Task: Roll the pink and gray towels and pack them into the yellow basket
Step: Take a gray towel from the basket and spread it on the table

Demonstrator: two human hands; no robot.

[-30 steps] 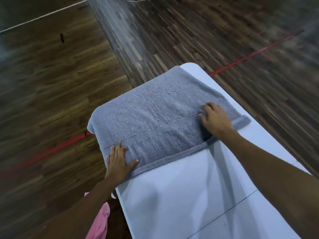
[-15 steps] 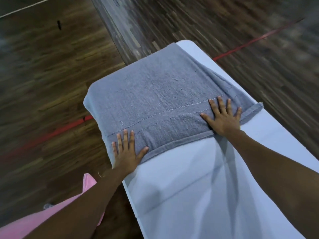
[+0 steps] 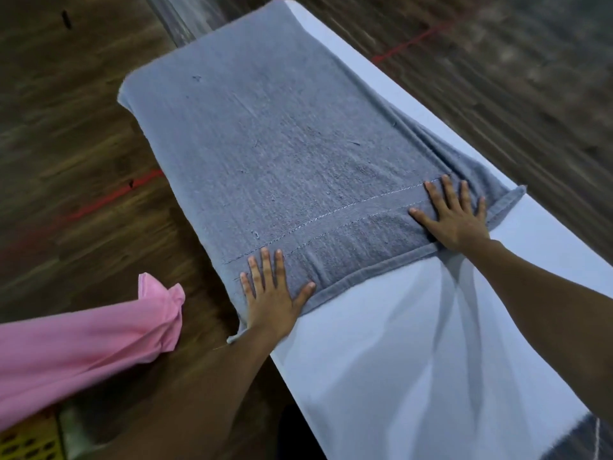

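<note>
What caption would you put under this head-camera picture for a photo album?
Left hand and right hand press flat on the near hem of a gray towel spread over a white table.

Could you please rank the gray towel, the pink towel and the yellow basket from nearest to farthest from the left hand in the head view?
1. Gray towel: under the left hand, which presses its near left corner.
2. Pink towel: to the hand's left, off the table.
3. Yellow basket: farthest, in the bottom-left corner, past the pink towel.
</note>
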